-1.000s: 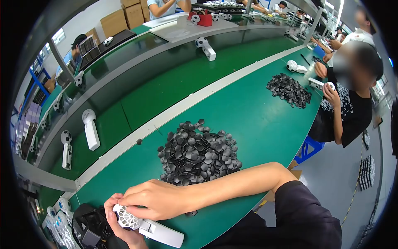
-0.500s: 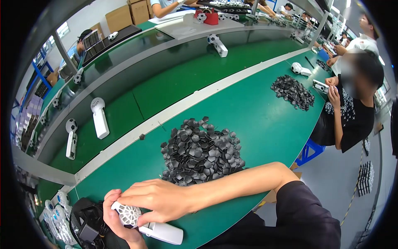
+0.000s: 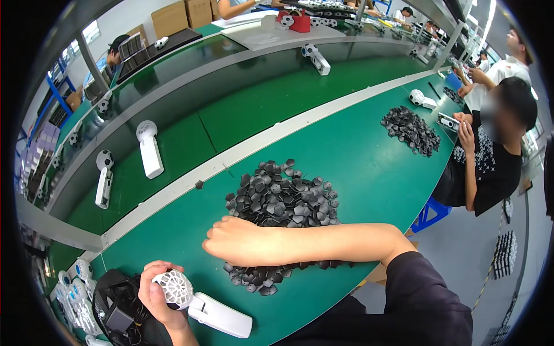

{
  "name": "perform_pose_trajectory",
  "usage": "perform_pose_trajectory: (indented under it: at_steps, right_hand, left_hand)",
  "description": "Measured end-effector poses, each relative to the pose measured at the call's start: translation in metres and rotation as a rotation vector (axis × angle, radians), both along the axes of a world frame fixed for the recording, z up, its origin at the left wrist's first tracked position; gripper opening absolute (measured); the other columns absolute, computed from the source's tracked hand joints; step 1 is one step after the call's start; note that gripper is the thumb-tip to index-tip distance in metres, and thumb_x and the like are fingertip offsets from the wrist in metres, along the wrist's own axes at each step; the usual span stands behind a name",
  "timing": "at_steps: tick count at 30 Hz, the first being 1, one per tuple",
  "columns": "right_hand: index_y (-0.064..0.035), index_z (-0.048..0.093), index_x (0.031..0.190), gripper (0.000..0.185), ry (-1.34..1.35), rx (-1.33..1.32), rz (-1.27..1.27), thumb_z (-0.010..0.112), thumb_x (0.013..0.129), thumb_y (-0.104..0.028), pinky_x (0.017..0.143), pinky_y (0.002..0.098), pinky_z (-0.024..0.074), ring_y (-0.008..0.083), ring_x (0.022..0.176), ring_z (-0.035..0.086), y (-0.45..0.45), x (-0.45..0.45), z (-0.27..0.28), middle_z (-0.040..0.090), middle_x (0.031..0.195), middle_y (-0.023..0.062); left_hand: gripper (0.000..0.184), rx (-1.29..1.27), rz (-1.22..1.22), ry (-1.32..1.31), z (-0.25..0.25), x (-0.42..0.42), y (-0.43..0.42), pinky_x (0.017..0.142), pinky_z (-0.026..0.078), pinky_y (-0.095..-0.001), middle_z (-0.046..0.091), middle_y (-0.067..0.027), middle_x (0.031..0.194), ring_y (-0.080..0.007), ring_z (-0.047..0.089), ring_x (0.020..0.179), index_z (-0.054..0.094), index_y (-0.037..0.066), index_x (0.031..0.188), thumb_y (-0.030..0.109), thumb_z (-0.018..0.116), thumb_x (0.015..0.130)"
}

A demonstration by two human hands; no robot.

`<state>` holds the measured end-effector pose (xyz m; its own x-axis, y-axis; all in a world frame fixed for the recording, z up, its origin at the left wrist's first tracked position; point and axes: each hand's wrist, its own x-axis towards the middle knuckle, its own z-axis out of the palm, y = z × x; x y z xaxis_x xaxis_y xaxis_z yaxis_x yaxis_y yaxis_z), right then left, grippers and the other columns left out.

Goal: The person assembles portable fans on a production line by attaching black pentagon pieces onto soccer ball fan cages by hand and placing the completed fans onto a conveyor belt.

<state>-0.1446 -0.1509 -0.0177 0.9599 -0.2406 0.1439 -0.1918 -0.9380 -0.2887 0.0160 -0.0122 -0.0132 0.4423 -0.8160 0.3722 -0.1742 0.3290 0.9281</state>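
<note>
Hold white lattice-headed plastic device [image 3: 214, 312], lower left, probably light and stiff, by its rounded head [image 3: 176, 288] within curled left hand [image 3: 153, 297]; cannot tell finger state of right hand [image 3: 232, 241], lower centre.

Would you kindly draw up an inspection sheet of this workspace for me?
Surface: green table, bare in places.
Job's things: white device with a lattice ball head; pile of black pieces.
Clutter: stray piece by the white rail.
Grips: left hand holds the device's head; right hand is at the pile, fingertips hidden.
Cables: dark cord in a black bag, ends unclear.
Surroundings: green belt bearing more devices; seated co-worker at right.
</note>
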Motion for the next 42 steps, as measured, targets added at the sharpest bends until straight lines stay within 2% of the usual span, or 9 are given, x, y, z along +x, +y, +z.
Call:
perform_pose_trajectory:
  at_steps: [4, 7, 10, 13, 17, 24, 29, 34, 42]
  right_hand:
    - [0.0000, 0.058, 0.077, 0.013, -0.090, 0.049, 0.007, 0.060, 0.064, 0.001, 0.065, 0.0392, 0.0467, 0.0291, 0.073, 0.061, -0.003, 0.001, 0.005, 0.060, 0.070, 0.0126]
    - [0.0013, 0.061, 0.077, 0.012, -0.321, 0.387, 0.000, 0.061, 0.066, 0.000, 0.062, 0.0377, 0.0492, 0.0287, 0.068, 0.062, -0.006, 0.003, 0.014, 0.062, 0.069, 0.0160]
    - [0.0019, 0.059, 0.094, 0.014, -0.289, 1.187, -0.085, 0.059, 0.082, -0.006, 0.067, 0.0282, 0.0495, 0.0162, 0.074, 0.061, -0.014, 0.009, 0.029, 0.061, 0.077, 0.0077]
    - [-0.0006, 0.049, 0.115, 0.032, -0.547, 1.935, -0.141, 0.055, 0.084, -0.003, 0.080, 0.0262, 0.0495, 0.0176, 0.091, 0.059, -0.025, 0.018, 0.017, 0.058, 0.097, 0.0090]
    - [0.0016, 0.038, 0.126, 0.041, -0.386, 1.927, -0.010, 0.051, 0.087, -0.005, 0.092, 0.0294, 0.0464, 0.0233, 0.106, 0.055, -0.020, 0.013, 0.016, 0.051, 0.114, 0.0194]
    - [0.0060, 0.033, 0.128, 0.040, -0.240, 1.721, -0.066, 0.041, 0.094, -0.013, 0.085, 0.0318, 0.0506, 0.0273, 0.097, 0.060, -0.011, 0.014, 0.031, 0.045, 0.121, 0.0263]
    - [0.0091, 0.043, 0.118, 0.034, -0.254, 1.665, -0.070, 0.042, 0.094, -0.015, 0.074, 0.0323, 0.0540, 0.0270, 0.089, 0.063, -0.013, 0.017, 0.027, 0.058, 0.103, 0.0236]
    - [0.0032, 0.057, 0.110, 0.027, -0.307, 1.450, -0.084, 0.048, 0.092, -0.015, 0.054, 0.0240, 0.0498, 0.0124, 0.059, 0.060, -0.008, 0.016, 0.045, 0.062, 0.074, 0.0084]
    - [0.0054, 0.054, 0.110, 0.025, -0.222, 1.435, -0.101, 0.049, 0.090, -0.009, 0.059, 0.0227, 0.0499, 0.0105, 0.065, 0.060, 0.016, 0.020, 0.054, 0.062, 0.080, 0.0086]
  left_hand:
    - [0.040, 0.005, -0.034, 0.060, -0.003, 0.005, 0.002, 0.041, 0.049, -0.0265, 0.049, -0.0141, 0.091, -0.0232, 0.057, 0.074, 0.049, -0.004, 0.090, 0.036, 0.042, 0.086]
    - [0.039, 0.000, -0.055, 0.113, -0.006, 0.007, 0.003, 0.041, 0.050, -0.0270, 0.048, -0.0136, 0.092, -0.0230, 0.056, 0.077, 0.049, -0.003, 0.092, 0.035, 0.041, 0.086]
    - [0.035, -0.010, -0.069, 0.259, -0.003, 0.003, 0.003, 0.040, 0.050, -0.0275, 0.048, -0.0120, 0.092, -0.0225, 0.055, 0.079, 0.049, -0.001, 0.093, 0.033, 0.040, 0.087]
    - [0.032, -0.002, -0.081, 0.492, 0.000, 0.001, 0.003, 0.039, 0.050, -0.0281, 0.048, -0.0095, 0.093, -0.0218, 0.054, 0.080, 0.049, 0.002, 0.094, 0.032, 0.038, 0.088]
    - [0.031, 0.001, -0.132, 0.708, -0.002, 0.005, 0.004, 0.037, 0.050, -0.0294, 0.048, -0.0069, 0.093, -0.0215, 0.053, 0.080, 0.049, 0.005, 0.096, 0.033, 0.037, 0.089]
    - [0.034, -0.032, -0.200, 0.830, -0.006, 0.014, 0.006, 0.038, 0.052, -0.0363, 0.050, -0.0109, 0.095, -0.0286, 0.055, 0.079, 0.049, 0.003, 0.095, 0.033, 0.033, 0.090]
    - [0.035, -0.003, -0.196, 0.935, 0.000, 0.012, 0.005, 0.036, 0.051, -0.0358, 0.050, -0.0096, 0.095, -0.0290, 0.056, 0.079, 0.049, 0.004, 0.095, 0.034, 0.033, 0.090]
    - [0.031, 0.071, -0.269, 1.099, 0.009, 0.009, 0.002, 0.040, 0.046, -0.0365, 0.051, -0.0065, 0.095, -0.0288, 0.053, 0.082, 0.050, 0.009, 0.096, 0.037, 0.038, 0.087]
    - [0.033, 0.113, -0.297, 1.324, -0.001, 0.003, 0.002, 0.043, 0.047, -0.0384, 0.057, -0.0106, 0.098, -0.0299, 0.058, 0.078, 0.056, 0.008, 0.099, 0.036, 0.040, 0.087]
